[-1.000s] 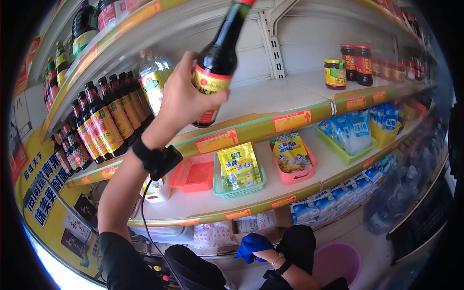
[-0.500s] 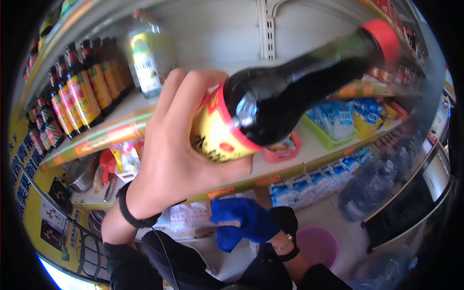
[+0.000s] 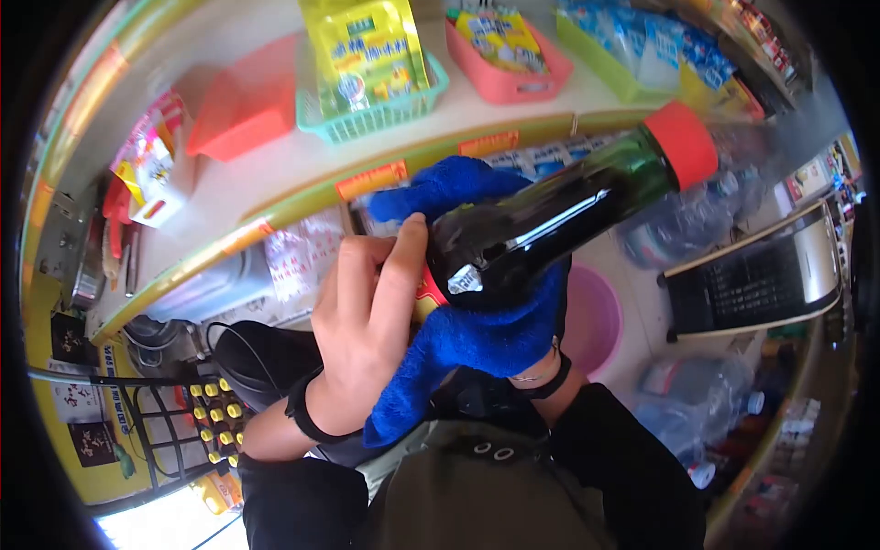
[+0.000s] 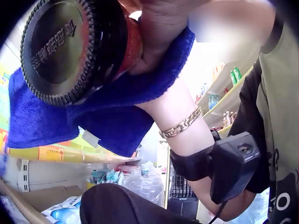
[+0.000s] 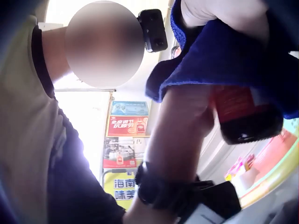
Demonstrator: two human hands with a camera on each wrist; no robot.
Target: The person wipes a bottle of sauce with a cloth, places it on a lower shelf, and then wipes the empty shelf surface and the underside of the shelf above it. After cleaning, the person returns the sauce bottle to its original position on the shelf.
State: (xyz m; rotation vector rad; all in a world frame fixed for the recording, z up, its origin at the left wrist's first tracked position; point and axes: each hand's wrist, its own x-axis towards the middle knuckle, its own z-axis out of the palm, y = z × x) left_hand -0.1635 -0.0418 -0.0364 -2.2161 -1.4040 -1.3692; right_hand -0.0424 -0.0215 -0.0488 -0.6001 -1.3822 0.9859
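My left hand (image 3: 367, 312) grips a dark sauce bottle (image 3: 513, 238) with a red cap around its labelled lower body. The bottle tilts, cap to the upper right in the head view, and its ridged black base (image 4: 58, 51) faces the left wrist camera. A blue cloth (image 3: 495, 339) wraps under and around the bottle's body. My right hand (image 5: 238, 16) holds this cloth against the bottle; in the head view the cloth covers most of that hand.
A shelf ahead carries a red basket (image 3: 247, 101), a mint basket (image 3: 376, 115) with a yellow packet, and a pink basket (image 3: 532, 87). A purple basin (image 3: 591, 321) stands on the floor. Wrapped water bottles (image 3: 687, 394) are at the right, yellow-capped bottles (image 3: 215, 417) at the lower left.
My left hand has brought the bottle down from the shelf, close to my body. The blue cloth, earlier low in my right hand, is now up around the bottle. The head view has tipped downward.
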